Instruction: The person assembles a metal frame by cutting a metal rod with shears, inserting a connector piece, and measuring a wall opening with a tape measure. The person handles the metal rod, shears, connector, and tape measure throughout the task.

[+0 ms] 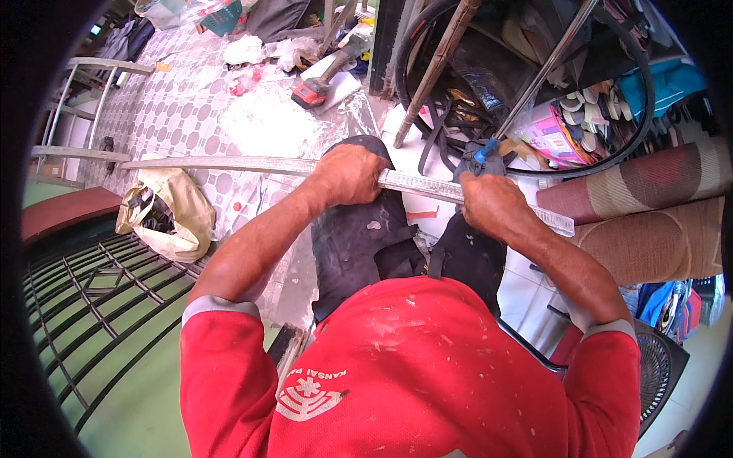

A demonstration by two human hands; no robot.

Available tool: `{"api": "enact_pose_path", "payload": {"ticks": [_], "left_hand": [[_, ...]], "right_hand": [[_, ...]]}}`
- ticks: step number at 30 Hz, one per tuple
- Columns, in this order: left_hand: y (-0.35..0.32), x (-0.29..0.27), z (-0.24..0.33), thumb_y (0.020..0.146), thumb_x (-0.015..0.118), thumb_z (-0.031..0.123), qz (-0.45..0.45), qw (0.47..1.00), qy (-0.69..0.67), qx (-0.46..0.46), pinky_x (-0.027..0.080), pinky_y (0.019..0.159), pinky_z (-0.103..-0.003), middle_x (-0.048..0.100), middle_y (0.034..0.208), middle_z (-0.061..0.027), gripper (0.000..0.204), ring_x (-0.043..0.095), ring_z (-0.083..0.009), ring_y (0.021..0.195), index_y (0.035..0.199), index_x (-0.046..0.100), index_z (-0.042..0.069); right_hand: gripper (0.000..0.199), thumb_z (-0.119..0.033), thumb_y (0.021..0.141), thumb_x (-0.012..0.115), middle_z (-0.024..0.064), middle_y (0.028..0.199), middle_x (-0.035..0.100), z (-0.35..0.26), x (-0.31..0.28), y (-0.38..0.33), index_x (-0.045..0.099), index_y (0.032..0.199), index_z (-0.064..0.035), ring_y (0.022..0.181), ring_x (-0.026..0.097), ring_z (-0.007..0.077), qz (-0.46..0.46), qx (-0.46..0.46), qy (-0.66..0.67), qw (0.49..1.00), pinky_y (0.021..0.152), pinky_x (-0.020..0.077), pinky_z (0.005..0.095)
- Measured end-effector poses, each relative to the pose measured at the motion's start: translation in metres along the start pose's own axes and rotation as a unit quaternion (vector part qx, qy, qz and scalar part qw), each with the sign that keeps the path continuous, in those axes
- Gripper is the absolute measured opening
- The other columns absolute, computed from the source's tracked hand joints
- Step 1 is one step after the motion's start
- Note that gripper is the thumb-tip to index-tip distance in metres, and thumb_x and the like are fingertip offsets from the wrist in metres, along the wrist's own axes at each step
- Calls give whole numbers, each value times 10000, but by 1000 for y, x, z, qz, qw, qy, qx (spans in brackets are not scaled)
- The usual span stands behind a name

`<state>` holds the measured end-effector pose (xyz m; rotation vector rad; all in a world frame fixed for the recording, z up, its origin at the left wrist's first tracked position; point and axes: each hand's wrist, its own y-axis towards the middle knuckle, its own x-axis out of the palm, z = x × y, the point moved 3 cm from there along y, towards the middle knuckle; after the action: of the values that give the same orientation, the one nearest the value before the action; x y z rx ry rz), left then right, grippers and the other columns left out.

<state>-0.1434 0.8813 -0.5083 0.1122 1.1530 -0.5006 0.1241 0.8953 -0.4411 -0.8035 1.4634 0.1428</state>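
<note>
A long, pale metal strip (427, 185) with a ridged face lies across my thighs, running from the left side of the head view to past my right wrist. My left hand (349, 174) is closed around it above my left knee. Closed as well, my right hand (492, 202) grips the strip nearer its right end. A small blue piece (482, 153) sticks up just beyond my right fingers, against something dark; I cannot make out what it is or whether the fingers touch it.
A red and black cordless power tool (311, 91) lies on the floor ahead. Left are a cream bag (168, 214), a metal ladder-like frame (99, 111) and a black grille (99, 290). Right are a large black hoop (649, 91), rolled mats (649, 183) and a fan (653, 374).
</note>
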Motion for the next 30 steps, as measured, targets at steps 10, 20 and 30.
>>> {"api": "enact_pose_path", "payload": {"ticks": [10,20,30], "left_hand": [[-4,2,-1,822,780,221,2,1000,-1,8,621,791,-577,774,852,-208,181,765,-460,855,966,800,114],[0,2,-4,820,783,221,3,1000,-1,21,620,771,-578,764,828,-204,162,759,-459,824,938,785,111],[4,5,-9,811,788,215,48,998,1,39,601,733,-590,745,791,-202,178,749,-464,798,949,761,106]], "right_hand": [[192,-136,946,686,316,916,775,-5,11,16,724,1003,43,902,791,498,7,-16,7,1000,849,617,615],[235,-165,943,738,315,919,774,-10,9,23,721,1045,46,933,785,497,-24,-29,14,999,883,610,605],[218,-150,934,726,306,949,780,-15,9,28,720,1051,34,930,790,479,-2,-27,24,999,865,609,599]]}}
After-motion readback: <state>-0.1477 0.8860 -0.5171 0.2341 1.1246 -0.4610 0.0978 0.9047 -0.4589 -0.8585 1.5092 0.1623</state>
